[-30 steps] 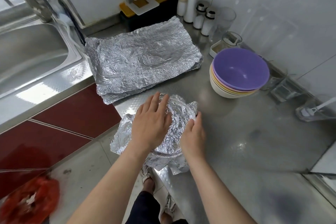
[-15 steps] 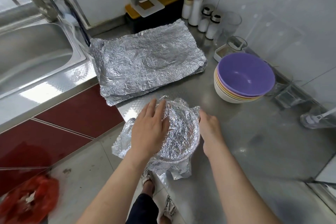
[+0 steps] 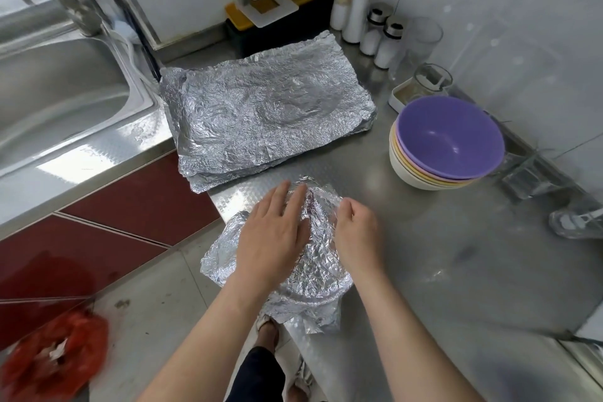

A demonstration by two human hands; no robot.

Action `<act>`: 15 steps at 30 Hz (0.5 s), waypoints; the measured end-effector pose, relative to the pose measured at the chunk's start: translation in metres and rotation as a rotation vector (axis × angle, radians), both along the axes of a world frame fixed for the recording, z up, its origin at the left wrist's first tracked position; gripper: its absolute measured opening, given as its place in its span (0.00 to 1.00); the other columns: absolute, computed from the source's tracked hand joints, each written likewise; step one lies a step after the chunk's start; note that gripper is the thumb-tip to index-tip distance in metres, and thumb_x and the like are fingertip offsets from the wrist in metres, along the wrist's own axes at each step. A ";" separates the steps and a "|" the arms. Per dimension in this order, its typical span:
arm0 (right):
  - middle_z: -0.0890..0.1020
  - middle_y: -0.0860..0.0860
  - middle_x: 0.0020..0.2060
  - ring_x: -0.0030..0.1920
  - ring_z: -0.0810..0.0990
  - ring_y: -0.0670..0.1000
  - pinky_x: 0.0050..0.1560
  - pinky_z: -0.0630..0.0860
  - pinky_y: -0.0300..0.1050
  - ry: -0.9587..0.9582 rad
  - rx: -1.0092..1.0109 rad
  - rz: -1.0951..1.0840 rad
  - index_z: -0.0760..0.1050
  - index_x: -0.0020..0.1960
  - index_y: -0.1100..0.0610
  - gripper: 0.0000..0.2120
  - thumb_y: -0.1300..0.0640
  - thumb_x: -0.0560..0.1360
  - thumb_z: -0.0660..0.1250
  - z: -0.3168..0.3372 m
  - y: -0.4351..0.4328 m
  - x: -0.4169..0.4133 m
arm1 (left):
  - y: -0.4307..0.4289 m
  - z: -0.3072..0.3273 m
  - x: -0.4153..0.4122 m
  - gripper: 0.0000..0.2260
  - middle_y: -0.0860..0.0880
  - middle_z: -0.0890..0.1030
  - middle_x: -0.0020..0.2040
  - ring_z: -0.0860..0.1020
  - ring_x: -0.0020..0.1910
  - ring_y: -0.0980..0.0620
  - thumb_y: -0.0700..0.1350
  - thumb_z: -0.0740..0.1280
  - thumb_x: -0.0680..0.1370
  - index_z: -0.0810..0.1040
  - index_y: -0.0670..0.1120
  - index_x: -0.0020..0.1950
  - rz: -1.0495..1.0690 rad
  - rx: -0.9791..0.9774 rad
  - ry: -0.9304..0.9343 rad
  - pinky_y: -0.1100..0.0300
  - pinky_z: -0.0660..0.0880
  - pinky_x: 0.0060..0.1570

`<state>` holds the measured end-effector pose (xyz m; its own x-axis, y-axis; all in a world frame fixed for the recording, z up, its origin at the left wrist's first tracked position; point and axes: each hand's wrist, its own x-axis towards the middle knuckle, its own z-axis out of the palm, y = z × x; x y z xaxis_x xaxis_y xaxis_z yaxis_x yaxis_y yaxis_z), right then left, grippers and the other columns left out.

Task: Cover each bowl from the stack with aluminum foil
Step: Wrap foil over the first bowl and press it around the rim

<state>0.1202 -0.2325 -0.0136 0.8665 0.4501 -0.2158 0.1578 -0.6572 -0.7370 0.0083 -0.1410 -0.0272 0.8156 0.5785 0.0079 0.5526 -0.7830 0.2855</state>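
Note:
A bowl wrapped in crinkled foil [image 3: 318, 274] sits at the near corner of the steel counter [image 3: 456, 271]. My left hand [image 3: 272, 238] lies flat on its top, fingers straight. On the bowl's right rim my right hand [image 3: 357, 235] curls its fingers over the foil edge. Loose foil sticks out to the left and toward me. A stack of bowls [image 3: 443, 147] with a purple one on top stands at the right. Flat foil sheets [image 3: 264, 114] lie in a pile behind the wrapped bowl.
A steel sink [image 3: 55, 98] is at the left. Salt shakers [image 3: 381, 33], bottles and a glass jar [image 3: 430, 81] line the back wall. A clear jug [image 3: 577, 222] lies at the far right. A red bag [image 3: 49, 352] is on the floor below.
My right hand moved from the bowl's right side up onto its rim and curled over the foil. My left hand stayed flat on top. The camera view shifted slightly.

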 end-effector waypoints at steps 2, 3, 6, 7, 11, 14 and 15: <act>0.71 0.48 0.30 0.33 0.68 0.54 0.37 0.66 0.49 -0.039 0.008 0.058 0.61 0.31 0.51 0.19 0.55 0.82 0.54 -0.004 -0.004 0.000 | 0.000 0.000 0.001 0.24 0.41 0.69 0.74 0.69 0.71 0.40 0.55 0.55 0.81 0.62 0.48 0.76 -0.017 0.006 -0.008 0.45 0.71 0.66; 0.68 0.46 0.28 0.31 0.66 0.52 0.36 0.65 0.48 -0.022 0.027 0.072 0.61 0.31 0.50 0.20 0.56 0.82 0.55 -0.007 -0.006 0.001 | 0.001 0.000 0.000 0.24 0.41 0.68 0.74 0.69 0.71 0.41 0.55 0.55 0.81 0.62 0.48 0.76 -0.028 0.005 -0.006 0.45 0.71 0.66; 0.67 0.44 0.24 0.30 0.65 0.49 0.38 0.65 0.46 0.130 0.084 0.074 0.63 0.31 0.53 0.19 0.52 0.80 0.58 -0.009 -0.015 0.010 | 0.006 0.001 0.000 0.24 0.43 0.68 0.74 0.69 0.71 0.42 0.55 0.56 0.81 0.62 0.49 0.76 -0.090 -0.003 -0.016 0.46 0.69 0.68; 0.71 0.41 0.28 0.35 0.70 0.50 0.43 0.67 0.46 0.213 0.099 0.068 0.68 0.35 0.52 0.15 0.47 0.78 0.59 -0.007 -0.016 0.014 | 0.008 0.002 0.000 0.24 0.44 0.68 0.75 0.68 0.72 0.43 0.55 0.55 0.81 0.62 0.49 0.76 -0.121 -0.005 -0.017 0.47 0.67 0.69; 0.62 0.51 0.75 0.74 0.61 0.51 0.73 0.59 0.51 0.379 0.018 0.135 0.56 0.77 0.54 0.32 0.42 0.79 0.59 0.003 -0.013 0.032 | 0.013 0.007 0.001 0.24 0.44 0.66 0.76 0.64 0.75 0.43 0.54 0.53 0.81 0.61 0.49 0.77 -0.112 -0.001 -0.018 0.44 0.62 0.73; 0.59 0.51 0.77 0.76 0.58 0.50 0.75 0.56 0.46 0.206 -0.031 0.360 0.58 0.77 0.55 0.26 0.49 0.82 0.57 0.010 -0.002 0.025 | 0.005 0.008 0.002 0.22 0.41 0.72 0.71 0.72 0.68 0.40 0.52 0.55 0.82 0.67 0.47 0.75 -0.020 -0.006 -0.062 0.43 0.71 0.66; 0.63 0.52 0.75 0.75 0.61 0.50 0.73 0.58 0.45 0.164 -0.038 0.385 0.61 0.76 0.56 0.23 0.51 0.82 0.56 0.008 -0.001 0.022 | 0.001 0.007 0.003 0.21 0.41 0.74 0.69 0.74 0.66 0.40 0.51 0.54 0.82 0.68 0.46 0.74 -0.001 -0.016 -0.070 0.45 0.73 0.63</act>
<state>0.1421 -0.2330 -0.0054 0.5892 0.7234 -0.3600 0.2799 -0.6007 -0.7489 0.0110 -0.1402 -0.0201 0.8137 0.5786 0.0559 0.5302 -0.7782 0.3364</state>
